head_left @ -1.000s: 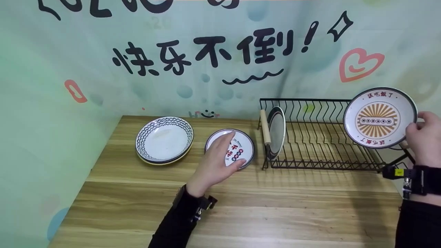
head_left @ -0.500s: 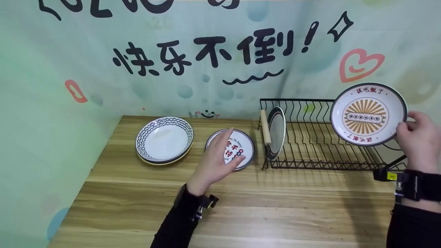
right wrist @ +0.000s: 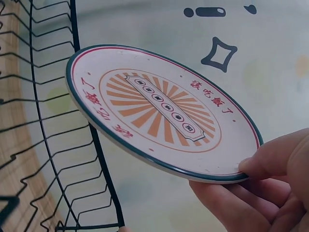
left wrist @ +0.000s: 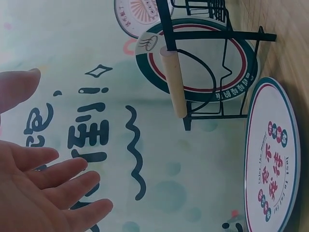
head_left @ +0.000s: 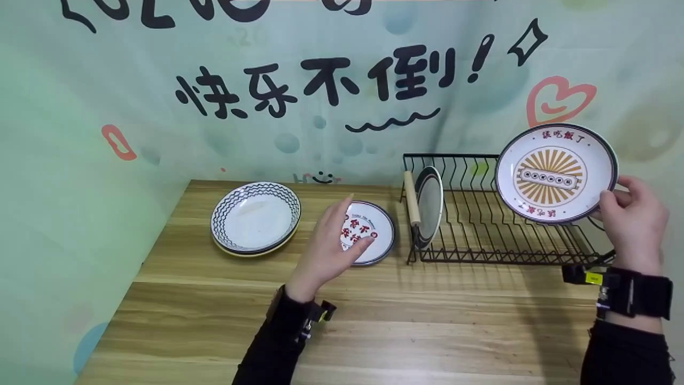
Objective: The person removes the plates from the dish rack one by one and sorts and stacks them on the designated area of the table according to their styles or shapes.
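Observation:
My right hand [head_left: 636, 219] pinches the lower right rim of a white plate [head_left: 557, 174] with a dark rim and an orange sunburst, thumb on its face and fingers behind. In the head view that plate overlaps the right part of the black wire dish rack [head_left: 465, 214]. Over on the left, my left hand [head_left: 328, 246] holds nothing, its fingers spread, and covers part of a small white plate [head_left: 374, 224] with red characters on the table. Another plate [head_left: 430, 206] with a dark green band stands on edge in the rack's left end, as the left wrist view also shows.
Two stacked bowls [head_left: 256, 219], the upper one with a wavy pattern inside, sit at the table's back left. The rack has a wooden handle [head_left: 411, 198] at its left end. A printed backdrop [head_left: 267, 133] hangs right behind the wooden table [head_left: 374, 331].
My right hand has carried the sunburst plate leftward and slightly up, further over the rack. My left hand has shifted slightly left, uncovering more of the small plate.

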A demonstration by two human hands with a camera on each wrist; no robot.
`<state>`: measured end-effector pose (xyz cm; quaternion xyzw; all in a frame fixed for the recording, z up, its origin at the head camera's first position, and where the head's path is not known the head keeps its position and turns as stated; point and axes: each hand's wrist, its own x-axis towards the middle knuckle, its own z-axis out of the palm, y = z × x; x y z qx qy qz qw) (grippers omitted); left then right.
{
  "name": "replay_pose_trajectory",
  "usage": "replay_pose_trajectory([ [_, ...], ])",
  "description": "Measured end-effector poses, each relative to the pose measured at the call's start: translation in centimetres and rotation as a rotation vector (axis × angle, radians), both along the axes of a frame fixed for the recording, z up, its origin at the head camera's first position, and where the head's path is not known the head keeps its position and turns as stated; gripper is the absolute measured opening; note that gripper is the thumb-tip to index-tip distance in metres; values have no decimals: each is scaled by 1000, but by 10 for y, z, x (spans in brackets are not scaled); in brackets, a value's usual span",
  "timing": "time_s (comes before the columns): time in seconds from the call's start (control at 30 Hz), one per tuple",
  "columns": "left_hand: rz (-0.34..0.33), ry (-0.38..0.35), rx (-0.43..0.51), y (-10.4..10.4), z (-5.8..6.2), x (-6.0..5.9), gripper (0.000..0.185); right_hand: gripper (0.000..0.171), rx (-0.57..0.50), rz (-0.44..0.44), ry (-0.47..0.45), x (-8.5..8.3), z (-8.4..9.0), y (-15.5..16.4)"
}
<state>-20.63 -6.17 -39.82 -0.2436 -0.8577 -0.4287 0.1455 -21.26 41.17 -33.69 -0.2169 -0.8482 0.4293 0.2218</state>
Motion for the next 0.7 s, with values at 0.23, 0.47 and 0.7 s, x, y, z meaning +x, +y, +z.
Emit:
replay_pose_trajectory([
  [0.23,17,-12,32,-5,2,-2,85,47,-127,0,104,1,-3,-11],
  [0.47,61,-11,36,-10,3,-4,85,41,-292,19,226,1,-7,-24],
  [0.7,105,-2,19,-13,4,-3,84,39,-471,101,355,0,-8,-37],
])
